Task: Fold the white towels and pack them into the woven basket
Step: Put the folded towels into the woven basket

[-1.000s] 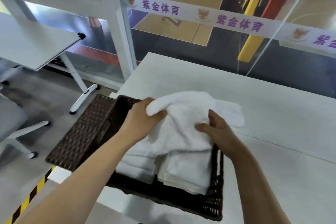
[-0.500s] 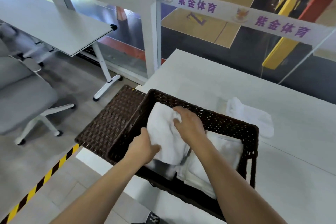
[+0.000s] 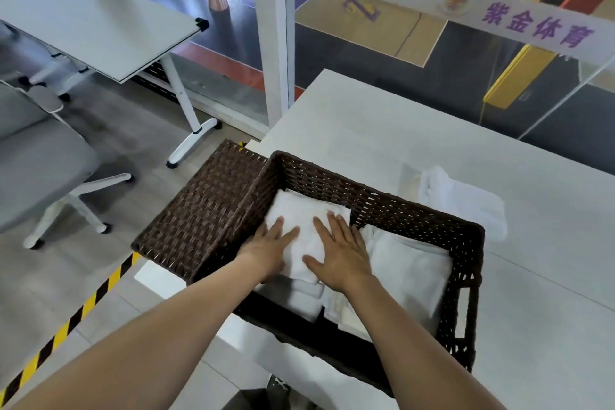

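Pressing my left hand [image 3: 271,248] and right hand [image 3: 339,253] flat, fingers straight, I am flattening the folded towel [image 3: 306,210] at the left end of the woven basket [image 3: 366,190]. A loose towel [image 3: 466,206] is lying on the counter [image 3: 366,116] beyond the basket's far right corner, long axis roughly left-to-right, nearer the right hand.

Bright, even daylight fills my view, with no hard shadows anywhere. The pale bench [image 3: 382,130] washes out toward 3 o'clock, so the loose towel [image 3: 466,206] at 2 o'clock nearly melts into it. Soft shade pools inside the basket [image 3: 366,198] along its 6 o'clock wall. Beyond the glass wall [image 3: 432,93] at 12 to 1 o'clock everything reads darker. Wide-angle bending curves the white post [image 3: 279,43] and the banner [image 3: 499,10], and stretches my forearms at 6 o'clock. The basket lid [image 3: 199,210] at 9 o'clock looks slightly smeared; the centre is sharp.
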Motion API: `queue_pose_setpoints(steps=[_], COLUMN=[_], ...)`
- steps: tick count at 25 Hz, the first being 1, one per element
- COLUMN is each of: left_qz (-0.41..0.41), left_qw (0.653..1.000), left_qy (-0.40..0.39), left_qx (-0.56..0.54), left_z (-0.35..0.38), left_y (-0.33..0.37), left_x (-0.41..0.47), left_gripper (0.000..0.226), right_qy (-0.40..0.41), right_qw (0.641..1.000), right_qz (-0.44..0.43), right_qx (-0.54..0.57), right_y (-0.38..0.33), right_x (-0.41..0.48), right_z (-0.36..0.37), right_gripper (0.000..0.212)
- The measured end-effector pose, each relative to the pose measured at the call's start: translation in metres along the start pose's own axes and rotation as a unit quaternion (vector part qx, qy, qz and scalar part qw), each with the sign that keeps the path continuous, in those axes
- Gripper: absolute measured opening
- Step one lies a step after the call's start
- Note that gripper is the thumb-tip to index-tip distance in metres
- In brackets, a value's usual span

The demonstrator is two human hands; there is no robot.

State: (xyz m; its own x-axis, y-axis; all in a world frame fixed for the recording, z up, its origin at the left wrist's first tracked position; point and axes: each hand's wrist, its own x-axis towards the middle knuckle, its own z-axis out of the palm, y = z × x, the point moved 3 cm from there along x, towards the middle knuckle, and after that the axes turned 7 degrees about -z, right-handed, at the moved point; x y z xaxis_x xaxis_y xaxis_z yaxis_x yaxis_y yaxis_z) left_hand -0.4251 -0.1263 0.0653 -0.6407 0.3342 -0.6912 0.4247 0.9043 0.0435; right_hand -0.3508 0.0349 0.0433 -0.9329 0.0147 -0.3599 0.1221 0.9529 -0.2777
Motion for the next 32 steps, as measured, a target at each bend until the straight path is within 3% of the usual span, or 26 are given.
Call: queue_pose_setpoints(steps=[8, 12, 17, 23, 27, 32], left_qz=[-0.003, -0.010, 0.046, 0.225, 0.321, 0.349], left_qw=[1.000, 1.000, 0.984, 0.915, 0.883, 0.891], left_qy=[-0.024, 0.004, 0.165, 0.297, 0.312, 0.273], left_qx=[0.010, 0.020, -0.043, -0.157, -0.144, -0.099], left_z=[-0.011, -0.014, -0.024, -0.069, -0.101, -0.137], left_y=[0.007, 0.013, 0.024, 0.111, 0.188, 0.270], left_x=[0.008, 0.004, -0.017, -0.047, -0.063, -0.045], left_gripper=[0.099, 0.087, 0.054, 0.029, 0.023, 0.026], right_qy=[-0.013, -0.039, 0.137, 0.353, 0.429, 0.432], right_qw=[0.999, 0.998, 0.985, 0.922, 0.883, 0.844], right_qz=[0.026, 0.037, 0.022, 0.052, 0.105, 0.208], right_qx=[0.034, 0.036, 0.106, 0.149, 0.157, 0.238], right_y=[-0.004, -0.004, 0.001, 0.047, 0.098, 0.183], right_x=[0.001, 0.003, -0.033, -0.105, -0.142, -0.158], right_z=[0.009, -0.005, -0.043, -0.099, -0.122, -0.109], right_gripper=[0.088, 0.088, 0.062, 0.049, 0.044, 0.043])
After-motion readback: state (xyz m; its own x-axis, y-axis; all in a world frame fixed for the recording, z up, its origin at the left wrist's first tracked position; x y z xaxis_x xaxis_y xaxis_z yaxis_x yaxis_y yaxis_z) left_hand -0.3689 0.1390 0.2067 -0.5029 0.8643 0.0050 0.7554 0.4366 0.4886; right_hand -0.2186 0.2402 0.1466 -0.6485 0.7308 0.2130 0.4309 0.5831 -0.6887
